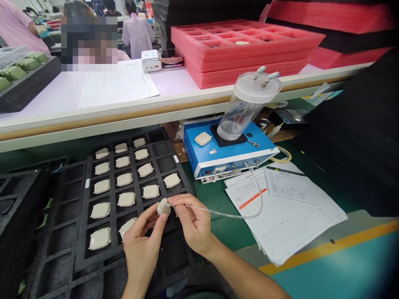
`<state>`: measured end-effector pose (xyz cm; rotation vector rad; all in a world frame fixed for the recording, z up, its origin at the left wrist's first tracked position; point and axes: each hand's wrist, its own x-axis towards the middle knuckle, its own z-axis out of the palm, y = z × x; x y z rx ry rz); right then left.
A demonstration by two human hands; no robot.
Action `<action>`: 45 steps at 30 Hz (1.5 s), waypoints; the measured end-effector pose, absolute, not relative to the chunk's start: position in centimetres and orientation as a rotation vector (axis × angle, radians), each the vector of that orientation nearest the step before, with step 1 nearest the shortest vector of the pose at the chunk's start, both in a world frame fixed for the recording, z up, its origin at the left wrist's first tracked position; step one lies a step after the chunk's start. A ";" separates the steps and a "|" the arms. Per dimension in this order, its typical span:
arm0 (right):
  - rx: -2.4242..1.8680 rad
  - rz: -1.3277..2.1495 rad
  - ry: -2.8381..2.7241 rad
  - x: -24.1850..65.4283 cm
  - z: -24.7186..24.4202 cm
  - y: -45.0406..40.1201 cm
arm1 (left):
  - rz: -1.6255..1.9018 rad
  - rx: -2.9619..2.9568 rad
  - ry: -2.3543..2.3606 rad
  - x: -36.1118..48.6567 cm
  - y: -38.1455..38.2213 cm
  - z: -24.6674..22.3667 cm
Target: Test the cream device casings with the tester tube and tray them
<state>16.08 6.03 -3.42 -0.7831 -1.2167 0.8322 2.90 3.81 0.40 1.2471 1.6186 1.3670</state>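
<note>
Between the fingertips of my left hand [145, 236] is a cream-coloured watch case [163, 207], tilted on its edge. My right hand [195, 222] pinches the end of a clear thin tube [215, 212] against that case. The tube curves back to a fitting on the front of a blue machine [195, 143]. Below and left of my hands lies a black foam tray [83, 232], its compartments holding several similar cream cases [100, 238]. One more cream case [203, 138] rests on top of the machine.
A clear cylinder [238, 110] stands on the machine. To the right lie paper sheets [289, 224] and a pen [282, 170]. The shelf above bears red foam trays [199, 62], a white device [151, 60] and a form [124, 85]. People [139, 33] are in the background.
</note>
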 end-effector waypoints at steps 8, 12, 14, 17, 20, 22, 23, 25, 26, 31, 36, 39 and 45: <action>-0.779 0.831 -1.219 16.0 -3.4 6.0 | 1.390 1.255 1.589 2.8 3.8 0.3; -0.782 0.830 -1.221 16.0 -3.4 6.1 | 1.386 1.266 1.586 2.8 3.8 0.1; -0.781 0.836 -1.218 16.0 -3.5 6.1 | 1.385 1.269 1.593 2.8 3.8 0.1; -0.777 0.836 -1.212 16.0 -3.6 6.2 | 1.395 1.277 1.614 2.9 3.9 0.2; -0.777 0.824 -1.215 15.9 -3.7 6.2 | 1.402 1.280 1.613 2.9 3.9 0.3; -0.775 0.812 -1.218 15.8 -3.6 6.3 | 1.412 1.276 1.603 2.9 3.9 0.3; -0.772 0.805 -1.217 15.8 -3.6 6.3 | 1.422 1.271 1.598 2.9 3.9 0.3; -0.765 0.795 -1.216 15.8 -3.4 6.3 | 1.437 1.265 1.600 2.9 3.9 0.4; -0.762 0.791 -1.215 15.8 -3.3 6.3 | 1.442 1.264 1.606 2.9 3.9 0.4; -0.759 0.767 -1.215 15.9 -2.7 6.5 | 1.447 1.267 1.626 2.9 3.9 0.4; -0.755 0.741 -1.227 16.1 -2.3 6.6 | 1.459 1.259 1.658 3.0 4.0 0.5; -0.759 0.734 -1.237 16.2 -2.2 6.7 | 1.463 1.255 1.681 3.0 4.1 0.6; -0.772 0.738 -1.237 16.4 -1.9 6.7 | 1.438 1.317 1.719 3.1 4.0 0.7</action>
